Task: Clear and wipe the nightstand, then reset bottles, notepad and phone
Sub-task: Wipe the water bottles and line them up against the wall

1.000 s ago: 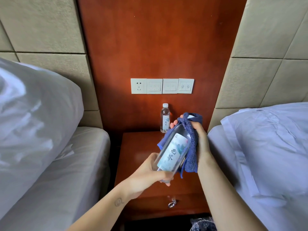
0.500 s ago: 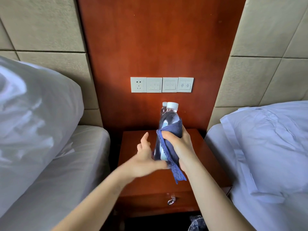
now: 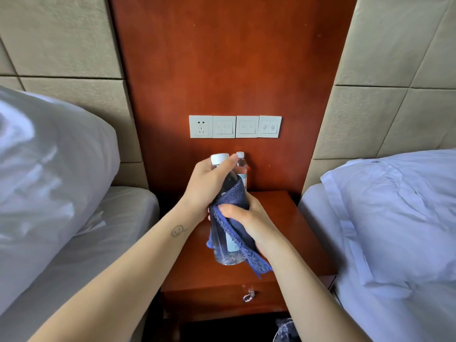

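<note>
The left hand (image 3: 209, 186) grips the upper part of a clear plastic water bottle with a white screw cap (image 3: 222, 245). Its fingers are curled round the shoulder just under the cap. The right hand (image 3: 249, 218) holds a dark blue fringed cleaning cloth (image 3: 238, 201) wrapped round the middle of the same bottle. The thumb lies across the front of the cloth and the other fingers are closed behind it. One end of the cloth hangs down past the wrist on the right side of the bottle. The bottle stands almost upright, leaning a little to the left at the top, over the middle of a reddish-brown wooden nightstand (image 3: 293, 233). If its bottom touches the top, I cannot tell.

At the far edge of the nightstand, against the wall, a second small clear water bottle with a white cap (image 3: 242, 169) stands upright, partly hidden behind the left fingers. The front of the nightstand has a drawer with a metal ring pull (image 3: 248, 296).

On the red-brown wood wall panel (image 3: 234, 65) above there is a row of four white socket and switch plates (image 3: 235, 126). A white pillow on the left bed (image 3: 49, 156) and a pale pillow on the right bed (image 3: 394, 218) lie on either side. Some crinkled clear plastic (image 3: 286, 329) shows at the near edge, under the nightstand.
</note>
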